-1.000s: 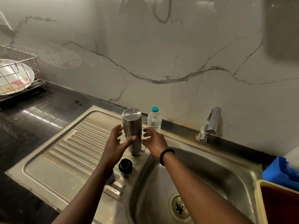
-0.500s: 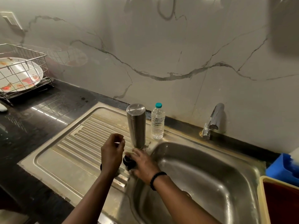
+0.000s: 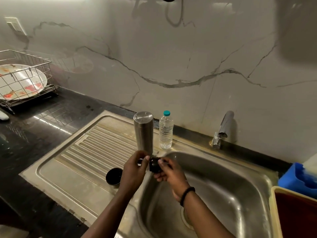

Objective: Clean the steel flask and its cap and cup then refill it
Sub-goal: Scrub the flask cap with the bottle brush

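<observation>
The steel flask [image 3: 143,133] stands inverted on the ribbed drainboard [image 3: 96,152] at the edge of the sink [image 3: 223,194], its flat base up, with a clear water bottle [image 3: 165,130] just beside it toward the wall. In front of the flask both hands meet over the sink's rim around the small black cap [image 3: 154,164]: the right hand [image 3: 169,174] has its fingers [image 3: 162,162] closed on the cap from the right, and the left hand [image 3: 133,170] pinches its left side with thumb and fingers. The dark cup [image 3: 114,176] sits mouth-up on the drainboard, just left of the left hand and not touched. The tap [image 3: 223,129] is not running and no soap or sponge is in either hand, so this looks like the stretch between washing and refilling (the flask upside down suggests draining, though whether it is already clean cannot be told). The step in hand seems to be checking or working the cap itself. The next move probably calls for setting the cap down or keeping it in one hand, freeing the other to turn the flask upright, and bringing the bottle over it to pour.
</observation>
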### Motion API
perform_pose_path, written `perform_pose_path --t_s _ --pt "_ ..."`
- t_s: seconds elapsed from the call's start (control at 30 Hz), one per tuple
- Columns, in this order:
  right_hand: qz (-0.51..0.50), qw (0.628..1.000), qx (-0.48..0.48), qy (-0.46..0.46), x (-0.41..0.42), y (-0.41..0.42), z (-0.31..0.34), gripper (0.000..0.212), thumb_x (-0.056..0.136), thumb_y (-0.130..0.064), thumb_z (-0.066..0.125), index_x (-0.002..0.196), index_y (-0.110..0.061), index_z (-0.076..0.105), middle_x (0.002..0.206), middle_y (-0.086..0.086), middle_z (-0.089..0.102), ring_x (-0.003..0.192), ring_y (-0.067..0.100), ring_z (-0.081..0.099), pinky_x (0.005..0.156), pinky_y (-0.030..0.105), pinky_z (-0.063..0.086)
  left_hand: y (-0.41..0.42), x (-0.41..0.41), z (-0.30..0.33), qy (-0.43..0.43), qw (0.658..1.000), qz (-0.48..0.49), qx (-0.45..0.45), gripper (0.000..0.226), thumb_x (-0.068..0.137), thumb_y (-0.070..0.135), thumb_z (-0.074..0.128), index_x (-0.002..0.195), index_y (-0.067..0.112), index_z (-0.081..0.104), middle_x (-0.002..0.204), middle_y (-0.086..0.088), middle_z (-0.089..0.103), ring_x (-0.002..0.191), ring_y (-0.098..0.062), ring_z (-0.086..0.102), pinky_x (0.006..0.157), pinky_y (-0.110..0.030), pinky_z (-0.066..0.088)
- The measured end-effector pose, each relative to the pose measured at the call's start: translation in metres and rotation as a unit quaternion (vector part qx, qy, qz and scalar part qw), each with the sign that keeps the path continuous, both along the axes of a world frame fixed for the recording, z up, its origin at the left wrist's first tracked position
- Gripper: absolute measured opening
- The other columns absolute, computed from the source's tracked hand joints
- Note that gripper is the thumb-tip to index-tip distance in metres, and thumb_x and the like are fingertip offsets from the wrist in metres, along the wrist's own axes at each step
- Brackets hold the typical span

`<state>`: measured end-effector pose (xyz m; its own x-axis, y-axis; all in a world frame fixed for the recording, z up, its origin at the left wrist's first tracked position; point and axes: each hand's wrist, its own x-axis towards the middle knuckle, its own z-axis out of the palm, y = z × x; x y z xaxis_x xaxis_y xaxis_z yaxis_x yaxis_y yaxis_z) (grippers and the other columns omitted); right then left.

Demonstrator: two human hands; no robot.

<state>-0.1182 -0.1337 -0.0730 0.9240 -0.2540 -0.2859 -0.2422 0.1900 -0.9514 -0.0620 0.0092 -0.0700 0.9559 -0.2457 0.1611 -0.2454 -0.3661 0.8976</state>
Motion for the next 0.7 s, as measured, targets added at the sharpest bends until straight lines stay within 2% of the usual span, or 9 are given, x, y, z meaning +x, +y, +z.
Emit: perform_pose_path --t_s 0.1,0.13,0.3,0.43,0.57,0.7 --pt "-0.029 0.996 0.075 -0.025 -0.015 -0.015 0.016 0.025 0.101 -0.027 0.048 0.117 -0.012 0.062 0.099 0.013 0.073 0.073 0.020 0.066 0.071 0.035 0.054 -0.010 -0.008 0.008 0.058 0.992 -0.093 -0.065 0.014 0.097 0.026 0.064 0.111 0.029 0.067 0.106 0.010 0.072 0.100 -0.009 0.068 0.086 -0.028 0.057" --pt "-0.040 0.994 0.094 -0.037 -0.020 -0.021 0.021 0.027 0.102 -0.028 0.047 0.117 -0.012 0.063 0.101 0.014 0.072 0.074 0.019 0.065 0.071 0.035 0.053 -0.015 -0.012 0.015 0.059 0.988 -0.111 -0.086 0.018 0.096 0.026 0.066 0.113 0.029 0.067 0.109 0.010 0.071 0.102 -0.010 0.068 0.086 -0.029 0.057" --pt "-0.079 0.980 0.146 -0.110 -0.041 -0.045 0.049 0.046 0.090 -0.039 0.047 0.121 -0.008 0.061 0.113 0.017 0.066 0.076 0.018 0.060 0.063 0.031 0.051 -0.046 -0.030 0.049 0.029 0.973 -0.170 -0.156 0.029 0.086 0.026 0.073 0.113 0.023 0.065 0.108 0.009 0.069 0.098 -0.013 0.068 0.083 -0.024 0.057" --pt "-0.074 0.974 0.150 -0.155 -0.051 -0.057 0.074 0.047 0.093 -0.040 0.041 0.118 -0.006 0.061 0.104 0.020 0.065 0.068 0.018 0.055 0.057 0.029 0.047 -0.066 -0.034 0.069 0.014 0.960 -0.200 -0.196 0.033 0.082 0.034 0.080 0.111 0.029 0.064 0.107 0.005 0.068 0.098 -0.020 0.067 0.085 -0.029 0.058" --pt "-0.089 0.972 0.127 -0.174 -0.055 -0.065 0.084 0.052 0.098 -0.046 0.044 0.125 -0.004 0.059 0.120 0.031 0.059 0.079 0.019 0.057 0.060 0.028 0.050 -0.075 -0.034 0.082 0.010 0.948 -0.230 -0.219 0.037 0.076 0.035 0.080 0.109 0.031 0.065 0.108 0.003 0.067 0.098 -0.024 0.065 0.084 -0.028 0.058" --pt "-0.093 0.974 0.106 -0.175 -0.060 -0.069 0.094 0.045 0.100 -0.045 0.037 0.121 -0.015 0.063 0.114 0.022 0.063 0.070 0.015 0.056 0.053 0.025 0.045 -0.078 -0.035 0.089 0.033 0.930 -0.280 -0.236 0.047 0.075 0.026 0.083 0.117 0.027 0.062 0.115 -0.007 0.064 0.103 -0.030 0.065 0.088 -0.036 0.058"
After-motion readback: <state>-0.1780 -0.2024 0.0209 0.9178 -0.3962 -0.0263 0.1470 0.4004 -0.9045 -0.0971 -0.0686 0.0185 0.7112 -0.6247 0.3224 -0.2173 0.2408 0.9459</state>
